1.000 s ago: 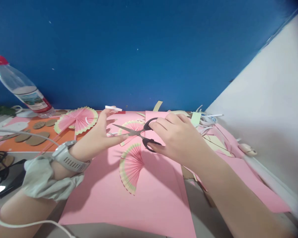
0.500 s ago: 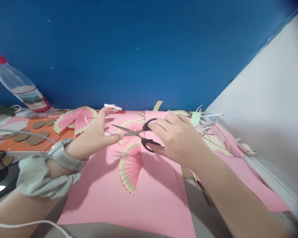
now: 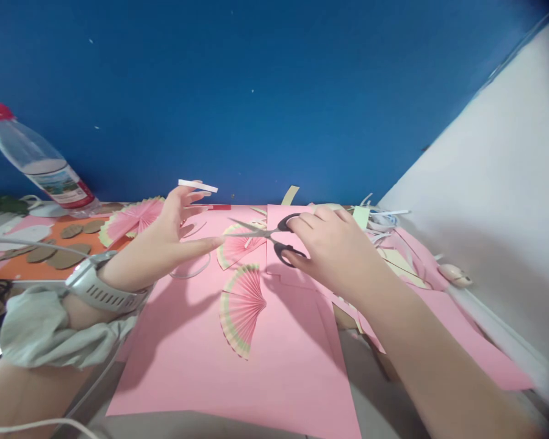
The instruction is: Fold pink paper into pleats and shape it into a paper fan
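My right hand (image 3: pixel 332 244) has its thumb and fingers through the black handles of a pair of scissors (image 3: pixel 268 233), whose blades point left and stand parted. Across from it, my left hand (image 3: pixel 176 235) has its thumb stretched out towards the blade tips. A narrow white strip (image 3: pixel 198 185) rests across its raised fingers, apparently pinched between them. Below the blades lies a pleated pink paper fan (image 3: pixel 233 249) with a yellow-green edge; a small pale piece (image 3: pixel 248 242) shows on it. Nearer me, another pleated fan (image 3: pixel 243 311) lies on a pink sheet (image 3: pixel 238 390).
At left a red-capped bottle (image 3: pixel 55 164) stands by brown cardboard ovals (image 3: pixel 68 256) on an orange sheet (image 3: pixel 21 270). Another pink fan (image 3: pixel 132 219) lies behind my left wrist. Paper scraps (image 3: pixel 402 265) and a beige mouse-shaped object (image 3: pixel 455 274) lie right. A blue wall (image 3: pixel 256 122) closes the back.
My left hand has moved left and slightly up with the white strip. The scissors have shifted right and a little up, away from the left thumb.
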A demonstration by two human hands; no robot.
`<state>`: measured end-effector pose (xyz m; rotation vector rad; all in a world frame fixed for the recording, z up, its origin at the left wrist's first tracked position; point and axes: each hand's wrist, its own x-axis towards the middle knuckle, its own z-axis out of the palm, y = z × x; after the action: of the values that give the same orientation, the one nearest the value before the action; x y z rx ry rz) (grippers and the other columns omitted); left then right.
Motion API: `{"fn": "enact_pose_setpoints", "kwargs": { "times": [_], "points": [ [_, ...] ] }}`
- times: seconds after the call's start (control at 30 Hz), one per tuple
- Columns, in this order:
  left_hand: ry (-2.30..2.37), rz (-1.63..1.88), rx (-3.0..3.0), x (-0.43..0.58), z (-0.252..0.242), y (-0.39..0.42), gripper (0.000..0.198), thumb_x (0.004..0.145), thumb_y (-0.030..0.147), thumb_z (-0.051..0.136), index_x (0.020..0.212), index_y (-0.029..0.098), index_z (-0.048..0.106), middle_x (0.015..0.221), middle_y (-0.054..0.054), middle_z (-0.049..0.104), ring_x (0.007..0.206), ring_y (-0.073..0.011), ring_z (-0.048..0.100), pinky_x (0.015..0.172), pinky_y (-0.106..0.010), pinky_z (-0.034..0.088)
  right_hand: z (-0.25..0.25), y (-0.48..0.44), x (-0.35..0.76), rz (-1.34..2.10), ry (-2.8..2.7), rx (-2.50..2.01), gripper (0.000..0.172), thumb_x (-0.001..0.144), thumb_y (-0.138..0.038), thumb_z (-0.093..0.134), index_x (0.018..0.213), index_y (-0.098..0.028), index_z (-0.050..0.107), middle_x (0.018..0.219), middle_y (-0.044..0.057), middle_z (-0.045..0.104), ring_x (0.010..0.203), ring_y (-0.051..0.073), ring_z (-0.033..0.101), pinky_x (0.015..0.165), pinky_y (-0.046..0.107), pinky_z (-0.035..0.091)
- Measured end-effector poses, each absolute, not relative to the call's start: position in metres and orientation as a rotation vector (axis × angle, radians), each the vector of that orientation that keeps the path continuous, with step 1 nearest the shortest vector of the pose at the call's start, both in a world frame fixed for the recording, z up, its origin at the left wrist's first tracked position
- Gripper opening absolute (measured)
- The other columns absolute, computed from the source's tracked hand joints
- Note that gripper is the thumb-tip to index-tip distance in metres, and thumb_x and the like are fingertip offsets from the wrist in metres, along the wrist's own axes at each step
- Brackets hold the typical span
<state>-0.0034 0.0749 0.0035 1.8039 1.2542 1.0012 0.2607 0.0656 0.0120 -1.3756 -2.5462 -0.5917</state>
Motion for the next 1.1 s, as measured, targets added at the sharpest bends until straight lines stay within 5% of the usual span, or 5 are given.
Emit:
{"fn": "enact_pose_setpoints", "kwargs": {
  "times": [0.13, 0.3, 0.57, 0.87, 1.1],
  "points": [
    [1.130, 1.036, 1.731, 0.002, 0.009, 0.072, 0.074, 0.071, 0.031, 0.072, 0.131, 0.032, 0.029, 0.111, -0.005, 0.059, 0.114, -0.0243, 0.055, 0.091, -0.043, 0.051, -0.004, 0.078, 0.273, -0.633, -2.472, -1.686, 0.022, 0.084, -0.032, 0.052, 0.095, -0.015, 0.062, 0.084, 0.010, 0.068, 0.084, 0.027, 0.054, 0.066, 0.034, 0.030],
    [0.982, 1.046, 1.691, 0.013, 0.019, 0.058, 0.065, 0.075, 0.025, 0.068, 0.128, 0.036, 0.032, 0.079, 0.002, 0.061, 0.081, -0.0180, 0.064, 0.072, -0.034, 0.056, -0.012, 0.078, 0.273, -0.421, -2.584, -1.960, 0.022, 0.083, -0.031, 0.051, 0.087, -0.013, 0.063, 0.078, 0.012, 0.069, 0.080, 0.028, 0.058, 0.062, 0.032, 0.031],
    [0.962, 1.023, 1.676, 0.018, 0.026, 0.047, 0.060, 0.081, 0.024, 0.064, 0.130, 0.038, 0.034, 0.087, 0.002, 0.070, 0.079, -0.0164, 0.067, 0.069, -0.028, 0.056, -0.016, 0.078, 0.266, -0.206, -2.523, -2.122, 0.019, 0.083, -0.030, 0.053, 0.090, -0.016, 0.064, 0.079, 0.012, 0.070, 0.066, 0.022, 0.064, 0.053, 0.028, 0.032],
    [0.798, 0.997, 1.702, 0.018, 0.025, 0.047, 0.063, 0.080, 0.008, 0.059, 0.128, 0.037, 0.032, 0.075, 0.004, 0.055, 0.077, -0.0138, 0.058, 0.075, -0.029, 0.052, -0.020, 0.079, 0.260, 0.002, -2.398, -2.165, 0.025, 0.086, -0.033, 0.047, 0.081, -0.015, 0.065, 0.072, 0.010, 0.069, 0.061, 0.020, 0.063, 0.050, 0.027, 0.032],
    [0.554, 0.832, 1.584, 0.018, 0.026, 0.045, 0.048, 0.085, 0.014, 0.058, 0.126, 0.025, 0.036, 0.087, 0.000, 0.053, 0.082, -0.0107, 0.052, 0.072, -0.023, 0.048, -0.009, 0.073, 0.255, 0.388, -2.234, -1.743, 0.036, 0.095, -0.041, 0.031, 0.106, -0.021, 0.058, 0.105, 0.009, 0.066, 0.082, 0.017, 0.063, 0.066, 0.027, 0.044]
  ]
}}
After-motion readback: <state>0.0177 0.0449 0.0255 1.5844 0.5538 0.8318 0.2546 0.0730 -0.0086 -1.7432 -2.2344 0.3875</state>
